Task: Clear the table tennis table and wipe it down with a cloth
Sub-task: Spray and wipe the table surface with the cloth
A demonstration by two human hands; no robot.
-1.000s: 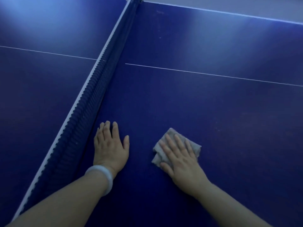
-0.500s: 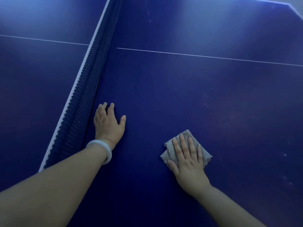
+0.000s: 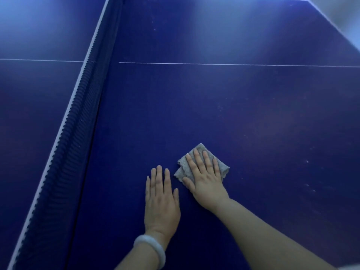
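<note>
**Left hand shifts away from the net, next to the cloth**

Since half a second ago, the left hand (image 3: 161, 201) has slid off its spot against the net (image 3: 78, 137) and now lies just beside the right hand (image 3: 204, 178), thumbs nearly meeting, while the right hand keeps pressing the cloth (image 3: 222, 168).

Beneath both hands spreads the blue counter (image 3: 253, 114), with a thin white line (image 3: 233, 64) crossing it well beyond the fingertips. The net runs well off to the left of the left hand, its white top band slanting away from the person.

Both forearms reach in from the near edge. The left hand lies flat, palm down, fingers straight and close together, holding nothing. The right hand is flat too, fingers spread over the grey cloth, which is folded and sticks out past the fingertips and on both sides of the hand.

A pale bangle (image 3: 152, 250) circles the left wrist. Small white specks (image 3: 307, 161) dot the counter to the right of the right hand.
</note>
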